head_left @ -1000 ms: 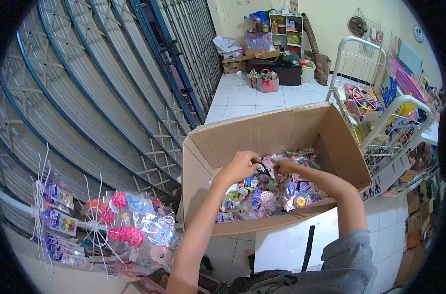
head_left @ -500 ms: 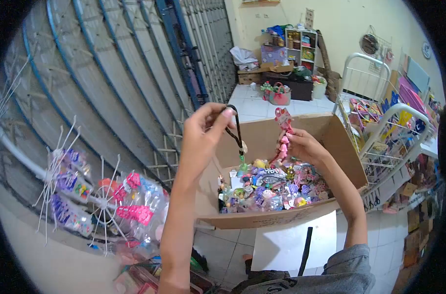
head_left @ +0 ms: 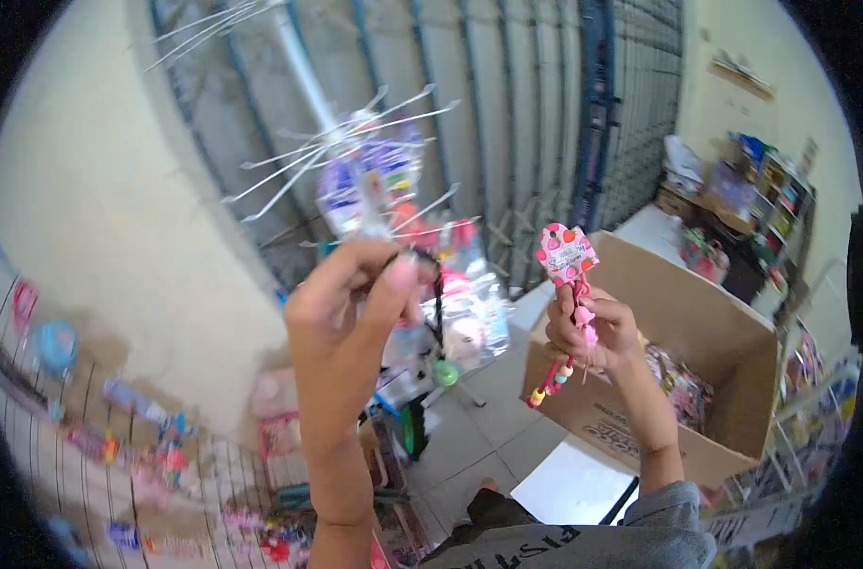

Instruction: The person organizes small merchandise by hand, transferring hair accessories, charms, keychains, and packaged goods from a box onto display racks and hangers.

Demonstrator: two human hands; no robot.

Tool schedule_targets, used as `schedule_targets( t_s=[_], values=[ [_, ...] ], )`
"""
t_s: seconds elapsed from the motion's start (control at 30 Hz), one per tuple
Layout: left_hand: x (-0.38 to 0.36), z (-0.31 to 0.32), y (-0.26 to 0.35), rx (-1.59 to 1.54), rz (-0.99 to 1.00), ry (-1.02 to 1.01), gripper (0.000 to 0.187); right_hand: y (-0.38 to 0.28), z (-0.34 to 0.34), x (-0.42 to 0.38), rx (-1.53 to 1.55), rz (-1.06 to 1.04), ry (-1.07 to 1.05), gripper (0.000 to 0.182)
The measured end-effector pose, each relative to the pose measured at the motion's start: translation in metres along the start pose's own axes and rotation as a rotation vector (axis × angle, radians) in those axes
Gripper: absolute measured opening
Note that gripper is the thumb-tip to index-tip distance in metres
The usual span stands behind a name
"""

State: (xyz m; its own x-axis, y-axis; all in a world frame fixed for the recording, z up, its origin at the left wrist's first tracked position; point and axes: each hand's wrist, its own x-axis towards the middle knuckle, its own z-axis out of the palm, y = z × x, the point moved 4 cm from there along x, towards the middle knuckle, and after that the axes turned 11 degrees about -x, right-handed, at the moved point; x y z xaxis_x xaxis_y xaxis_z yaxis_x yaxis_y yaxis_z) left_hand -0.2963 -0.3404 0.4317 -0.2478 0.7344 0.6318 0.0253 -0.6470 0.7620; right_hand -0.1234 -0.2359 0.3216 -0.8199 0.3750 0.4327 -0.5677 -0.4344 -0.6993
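My left hand (head_left: 356,294) is raised in front of the display stand, thumb and fingers pinched on a black cord loop (head_left: 439,308). From the loop hangs a round green charm (head_left: 446,373). Held upright at the box's near left corner, my right hand (head_left: 597,334) grips a pink beaded strand (head_left: 585,321) fastened to a strawberry-print card (head_left: 568,254). Yellow and pastel beads dangle below its fingers. Beside that hand is the cardboard box (head_left: 631,422), with a heap of small packaged trinkets (head_left: 676,384) partly visible inside.
A white stand with wire prongs (head_left: 332,142) carries bagged goods, blurred, behind my left hand. A wire rack (head_left: 185,465) with small items lines the lower left wall. A folding metal gate (head_left: 507,123) rises behind. A white sheet (head_left: 574,484) lies below the box.
My view has swung left toward the stand and wall, so the box now sits farther right. Both hands keep their items; the right hand has moved away from above the box's contents.
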Motion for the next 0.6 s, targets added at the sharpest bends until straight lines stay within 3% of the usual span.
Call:
schedule_targets(
  t_s=[0.07,0.13,0.2,0.27,0.47,0.6],
  values=[
    [-0.03,-0.03,0.017,0.063,-0.011,0.117,0.017,0.022,0.008,0.023,-0.063,0.063,-0.022,0.024],
    [-0.058,-0.063,0.022,0.076,-0.068,0.208,0.018,0.048,0.02,0.048,0.064,0.077,-0.223,0.028],
    [-0.083,-0.088,0.021,0.101,-0.12,0.335,0.019,0.07,0.04,0.067,0.107,0.187,-0.25,0.03],
    [-0.106,-0.113,0.012,-0.036,-0.135,0.56,0.022,0.092,0.064,0.086,0.179,0.251,-0.373,0.032],
    [-0.138,-0.14,0.03,-0.01,-0.167,0.708,0.03,0.164,0.125,0.118,0.574,0.444,-0.636,0.034],
    [-0.147,-0.153,0.048,-0.086,-0.116,0.801,0.029,0.205,0.165,0.127,0.726,0.641,-0.674,0.032]
  ],
)
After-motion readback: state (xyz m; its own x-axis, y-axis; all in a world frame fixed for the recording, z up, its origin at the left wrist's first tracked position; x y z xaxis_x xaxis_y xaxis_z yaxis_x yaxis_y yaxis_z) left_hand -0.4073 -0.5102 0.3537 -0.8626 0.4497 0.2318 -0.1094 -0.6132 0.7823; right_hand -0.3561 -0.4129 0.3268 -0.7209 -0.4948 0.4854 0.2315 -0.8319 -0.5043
